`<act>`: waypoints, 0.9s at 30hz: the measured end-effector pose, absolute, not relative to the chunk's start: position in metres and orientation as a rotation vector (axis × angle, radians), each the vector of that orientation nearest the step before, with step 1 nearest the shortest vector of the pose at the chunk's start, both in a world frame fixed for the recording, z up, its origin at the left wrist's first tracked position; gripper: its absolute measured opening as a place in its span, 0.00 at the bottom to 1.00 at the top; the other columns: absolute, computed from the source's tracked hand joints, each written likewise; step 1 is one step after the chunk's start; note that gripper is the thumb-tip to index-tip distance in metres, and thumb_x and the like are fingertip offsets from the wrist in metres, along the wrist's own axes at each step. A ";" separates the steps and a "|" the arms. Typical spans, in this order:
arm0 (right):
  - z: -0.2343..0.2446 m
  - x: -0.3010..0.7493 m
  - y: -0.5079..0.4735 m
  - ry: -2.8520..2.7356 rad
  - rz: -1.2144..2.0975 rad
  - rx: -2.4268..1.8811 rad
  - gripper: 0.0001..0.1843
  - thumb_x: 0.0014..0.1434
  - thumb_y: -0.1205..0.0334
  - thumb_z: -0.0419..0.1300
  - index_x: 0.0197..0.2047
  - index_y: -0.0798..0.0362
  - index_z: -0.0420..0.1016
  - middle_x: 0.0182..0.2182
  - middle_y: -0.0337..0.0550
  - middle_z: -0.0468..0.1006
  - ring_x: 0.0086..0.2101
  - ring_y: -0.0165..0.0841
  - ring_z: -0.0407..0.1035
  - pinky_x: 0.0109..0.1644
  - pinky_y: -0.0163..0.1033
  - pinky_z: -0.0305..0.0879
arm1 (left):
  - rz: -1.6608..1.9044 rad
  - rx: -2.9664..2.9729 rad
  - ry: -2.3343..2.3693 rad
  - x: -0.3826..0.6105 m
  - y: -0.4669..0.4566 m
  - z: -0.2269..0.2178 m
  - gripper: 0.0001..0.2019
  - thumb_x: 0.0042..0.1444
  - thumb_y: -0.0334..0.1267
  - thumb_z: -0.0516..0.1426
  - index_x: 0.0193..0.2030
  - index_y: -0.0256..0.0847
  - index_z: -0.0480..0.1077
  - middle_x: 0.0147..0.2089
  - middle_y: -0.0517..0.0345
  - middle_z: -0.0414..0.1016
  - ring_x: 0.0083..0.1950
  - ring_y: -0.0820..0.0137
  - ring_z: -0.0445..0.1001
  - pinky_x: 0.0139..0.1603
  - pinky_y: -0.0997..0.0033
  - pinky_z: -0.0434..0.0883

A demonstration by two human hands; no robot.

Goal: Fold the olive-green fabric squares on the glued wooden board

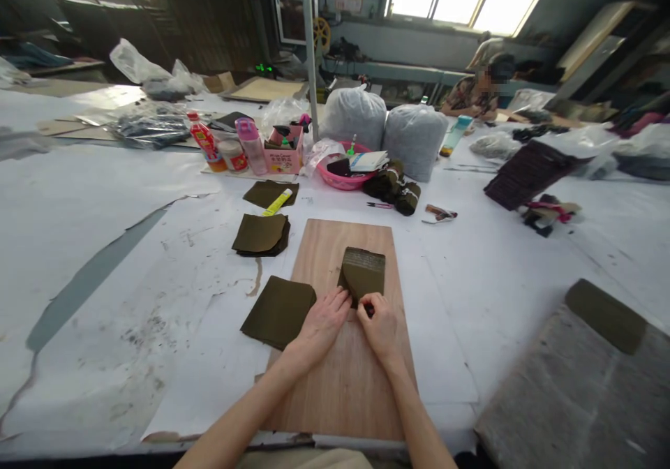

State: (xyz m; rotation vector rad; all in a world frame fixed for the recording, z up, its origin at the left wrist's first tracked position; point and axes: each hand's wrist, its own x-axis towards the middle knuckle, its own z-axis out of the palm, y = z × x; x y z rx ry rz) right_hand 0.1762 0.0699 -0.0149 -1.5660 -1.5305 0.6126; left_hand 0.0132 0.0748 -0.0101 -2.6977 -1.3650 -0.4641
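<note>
An olive-brown fabric piece (369, 273) lies on a wooden board (338, 385), with fine light lines across its far end. My left hand (325, 317) rests flat, its fingertips touching the near left corner of that piece. Closed in a pinch, my right hand (379, 324) has the near edge of the fabric between thumb and fingers, and the edge looks slightly lifted there. Close to my left hand is a stack of olive-brown fabric pieces (280, 310), partly over the board's left edge. Whether the piece on the board is one layer or several, I cannot tell.
Farther left are another fabric stack (260, 234) and a yellow tube (277, 202) on more fabric. Behind the board stand a pink basin (345, 181), fabric rolls (408, 198) and bottles (251, 146). A grey padded surface (570, 392) is at right; a person (474, 95) sits beyond.
</note>
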 end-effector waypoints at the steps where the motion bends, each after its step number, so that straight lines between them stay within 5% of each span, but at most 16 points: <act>1: -0.016 0.177 0.070 -1.496 0.634 -1.553 0.04 0.52 0.62 0.57 0.28 0.51 0.71 0.29 0.40 0.73 0.32 0.33 0.65 0.38 0.37 0.60 | -0.396 -2.683 -1.383 0.020 0.080 -0.014 0.20 0.62 0.24 0.43 0.58 0.32 0.65 0.60 0.43 0.69 0.63 0.64 0.66 0.60 0.60 0.68; 13: -0.010 0.250 0.075 -0.684 0.741 -1.351 0.19 0.52 0.45 0.56 0.34 0.54 0.70 0.28 0.37 0.76 0.29 0.31 0.69 0.34 0.37 0.68 | -0.192 -2.611 -1.400 0.028 0.095 -0.026 0.22 0.60 0.24 0.46 0.61 0.31 0.64 0.63 0.42 0.65 0.62 0.58 0.66 0.59 0.58 0.66; 18: 0.021 0.304 0.041 -0.540 0.649 -1.351 0.16 0.49 0.48 0.61 0.33 0.53 0.69 0.26 0.33 0.74 0.27 0.27 0.66 0.31 0.32 0.64 | -0.255 -2.684 -1.432 0.029 0.096 -0.022 0.22 0.59 0.23 0.47 0.61 0.30 0.64 0.63 0.40 0.65 0.62 0.57 0.67 0.58 0.57 0.66; 23: 0.039 0.260 -0.015 -1.303 0.845 -1.685 0.08 0.55 0.58 0.59 0.34 0.53 0.74 0.28 0.38 0.75 0.27 0.29 0.67 0.29 0.32 0.61 | -0.342 -2.784 -1.492 0.023 0.097 -0.009 0.20 0.62 0.24 0.47 0.59 0.31 0.65 0.64 0.39 0.64 0.63 0.57 0.65 0.59 0.55 0.65; 27: 0.030 0.192 -0.049 -1.763 0.860 -1.791 0.06 0.56 0.67 0.55 0.30 0.51 0.71 0.28 0.38 0.74 0.30 0.31 0.67 0.36 0.35 0.62 | -0.672 -2.949 -1.564 0.007 0.086 0.009 0.12 0.65 0.31 0.49 0.51 0.37 0.70 0.52 0.50 0.73 0.52 0.66 0.72 0.52 0.65 0.69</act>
